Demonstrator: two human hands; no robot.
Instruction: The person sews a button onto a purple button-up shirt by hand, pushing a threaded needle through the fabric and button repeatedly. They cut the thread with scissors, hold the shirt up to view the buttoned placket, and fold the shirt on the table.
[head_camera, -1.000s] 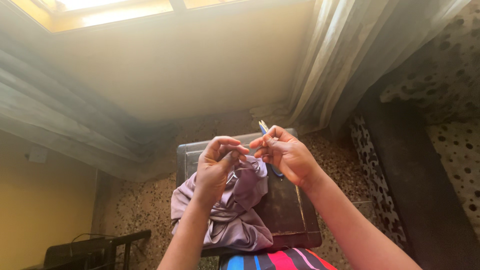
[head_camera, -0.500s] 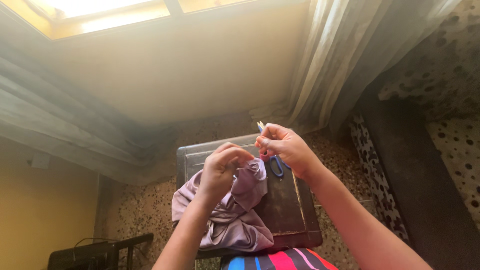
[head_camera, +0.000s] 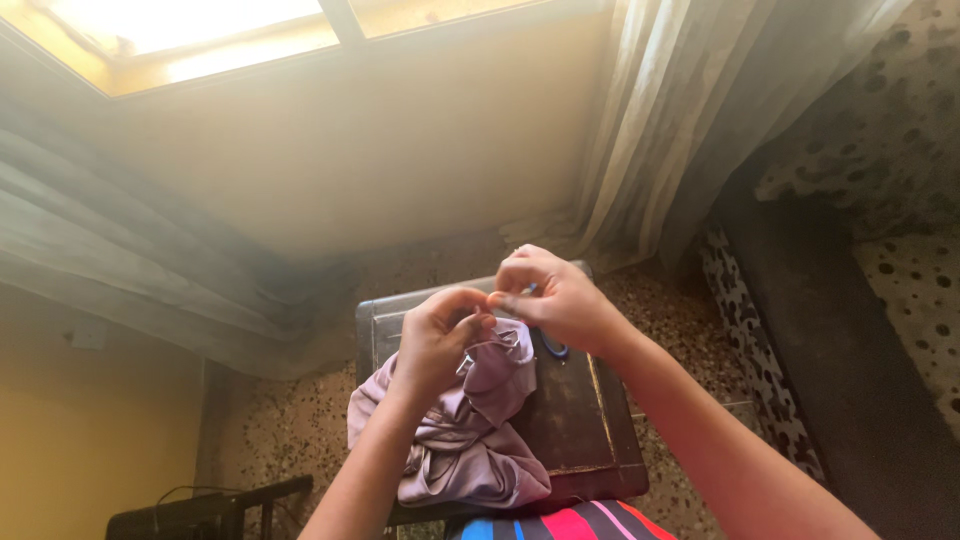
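While the two hands met above the bench (head_camera: 600, 420) a moment ago with a pale blue stick poking up from the right hand (head_camera: 555, 300), that stick no longer shows; only a blue loop (head_camera: 553, 348) peeps out under the right wrist, perhaps scissors; both hands have sunk a little; the right fingers are pinched together on something too small to tell; the left hand (head_camera: 440, 335), fingertips closed against them, touches the lilac cloth (head_camera: 470, 440), heaped on the bench's near left side.
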